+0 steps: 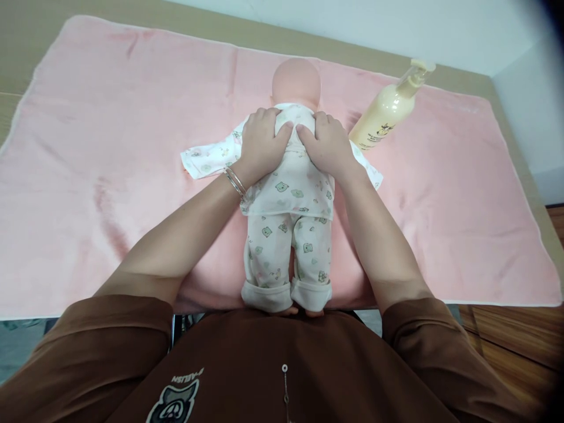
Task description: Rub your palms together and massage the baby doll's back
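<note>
A baby doll [288, 182] in a white printed top and trousers lies with its back up, its bald head [296, 82] pointing away from me. My left hand [263, 141] rests on the doll's left-side shoulder, thumb laid on the upper back and fingers curled over the shoulder. On the other shoulder my right hand [326, 141] has the same grip, its thumb close to the left one. The fingertips are partly hidden. Both sleeves spread outward from the body. The doll's feet reach the near table edge, by my brown shirt.
Under the doll a pink mat [145, 117] covers most of the table [194, 17]. A pale yellow pump bottle [385, 111] lies tilted beyond my right hand, near the doll's sleeve. A white wall [440, 29] stands behind the table.
</note>
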Demonstrator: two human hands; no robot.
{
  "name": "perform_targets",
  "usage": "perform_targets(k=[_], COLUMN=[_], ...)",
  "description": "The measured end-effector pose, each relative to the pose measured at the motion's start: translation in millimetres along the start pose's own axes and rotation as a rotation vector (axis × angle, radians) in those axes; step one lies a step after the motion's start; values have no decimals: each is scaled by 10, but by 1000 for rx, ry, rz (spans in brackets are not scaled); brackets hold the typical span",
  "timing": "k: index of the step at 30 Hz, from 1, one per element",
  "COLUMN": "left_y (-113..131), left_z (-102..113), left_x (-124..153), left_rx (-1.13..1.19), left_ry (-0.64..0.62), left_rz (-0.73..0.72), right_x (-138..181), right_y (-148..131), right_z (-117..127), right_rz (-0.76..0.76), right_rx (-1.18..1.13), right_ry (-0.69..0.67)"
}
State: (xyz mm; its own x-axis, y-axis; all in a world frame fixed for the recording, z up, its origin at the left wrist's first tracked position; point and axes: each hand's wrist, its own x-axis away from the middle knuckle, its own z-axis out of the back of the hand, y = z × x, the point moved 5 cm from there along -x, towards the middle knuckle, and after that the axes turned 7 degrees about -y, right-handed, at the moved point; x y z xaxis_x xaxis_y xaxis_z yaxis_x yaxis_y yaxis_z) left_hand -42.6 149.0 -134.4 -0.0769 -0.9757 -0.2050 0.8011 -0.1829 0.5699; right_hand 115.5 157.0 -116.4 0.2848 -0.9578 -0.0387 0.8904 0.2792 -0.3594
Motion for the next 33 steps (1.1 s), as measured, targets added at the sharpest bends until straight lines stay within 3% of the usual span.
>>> perform_targets(k=[12, 21, 29, 33], left_y=[76, 491, 81, 154], left_z=[20, 132, 80, 95], left_x=[43, 301, -4, 70], left_rx=[-129, -217, -7, -51], left_ry=[-114, -150, -52, -51], left_rz=[-25, -160, -86, -107], right_x=[12, 18, 318, 261], right_y=[16, 38, -368, -321], right_z=[-19, 24, 64, 109], right_rz=[23, 103, 80, 43], right_rx=[14, 28, 117, 97], right_ry=[-15, -76, -26, -55])
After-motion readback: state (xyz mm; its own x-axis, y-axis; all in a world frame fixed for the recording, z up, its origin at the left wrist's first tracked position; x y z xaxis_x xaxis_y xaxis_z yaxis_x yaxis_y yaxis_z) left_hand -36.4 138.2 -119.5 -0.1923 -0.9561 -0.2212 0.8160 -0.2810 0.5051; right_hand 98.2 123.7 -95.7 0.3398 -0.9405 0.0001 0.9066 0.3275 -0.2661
